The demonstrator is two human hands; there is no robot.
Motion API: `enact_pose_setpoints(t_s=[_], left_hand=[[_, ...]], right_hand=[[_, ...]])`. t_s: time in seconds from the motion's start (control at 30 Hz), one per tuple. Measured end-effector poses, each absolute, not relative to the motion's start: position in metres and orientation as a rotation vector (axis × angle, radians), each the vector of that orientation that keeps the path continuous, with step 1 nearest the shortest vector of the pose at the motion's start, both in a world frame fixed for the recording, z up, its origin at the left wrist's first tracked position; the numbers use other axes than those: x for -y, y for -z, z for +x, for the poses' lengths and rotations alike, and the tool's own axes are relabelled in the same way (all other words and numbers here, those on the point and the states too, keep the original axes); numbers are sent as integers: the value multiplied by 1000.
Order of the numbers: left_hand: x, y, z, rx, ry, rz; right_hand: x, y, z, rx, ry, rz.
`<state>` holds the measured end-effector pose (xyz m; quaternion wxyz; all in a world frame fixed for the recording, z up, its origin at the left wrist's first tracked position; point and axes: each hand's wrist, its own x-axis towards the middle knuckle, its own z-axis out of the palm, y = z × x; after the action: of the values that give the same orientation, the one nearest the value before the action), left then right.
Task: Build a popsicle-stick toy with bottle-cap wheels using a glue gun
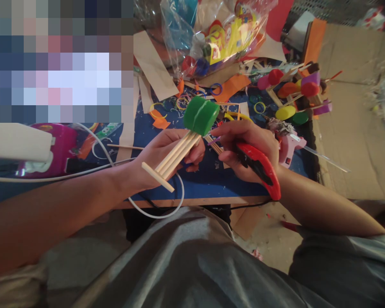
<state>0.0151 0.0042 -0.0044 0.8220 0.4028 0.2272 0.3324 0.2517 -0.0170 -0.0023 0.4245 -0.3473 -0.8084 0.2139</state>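
My left hand (176,149) is closed around a model of thin wooden sticks (176,156). Side by side the sticks run towards me and end in a short crosspiece. Two green discs (201,115), like bottle caps, sit at the far end with a whitish seam between them. Close by on the right, my right hand (248,145) is wrapped round a red-and-black handled tool (259,167). Its working end is hidden by my fingers, so its kind cannot be made out. A small purple piece (214,141) shows near my right fingertips.
On the blue table (208,188) lie coloured rings and paper scraps. A pink glue gun (290,147) is right of my right hand, near stick models with coloured caps (295,92). Cardboard (353,115) stands right. A white cable (157,216) loops over the front edge. Behind is a plastic bag (218,38).
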Motion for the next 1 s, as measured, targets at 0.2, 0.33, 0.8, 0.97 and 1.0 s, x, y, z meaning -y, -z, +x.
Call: enact_pose_setpoints(t_s=[0.2, 0.33, 0.8, 0.97, 1.0], left_hand=[[-4, 4, 15, -482, -703, 851], [-4, 2, 15, -493, -711, 861], [-4, 2, 15, -497, -700, 867], [-3, 2, 16, -495, -700, 837], [-3, 2, 16, -491, -704, 831]], right_hand=[[16, 3, 250, 2022, -527, -841], [15, 3, 251, 2016, -518, -838], [17, 3, 252, 2026, -530, -870], [15, 3, 251, 2016, -517, -851], [15, 3, 251, 2017, -506, -851]])
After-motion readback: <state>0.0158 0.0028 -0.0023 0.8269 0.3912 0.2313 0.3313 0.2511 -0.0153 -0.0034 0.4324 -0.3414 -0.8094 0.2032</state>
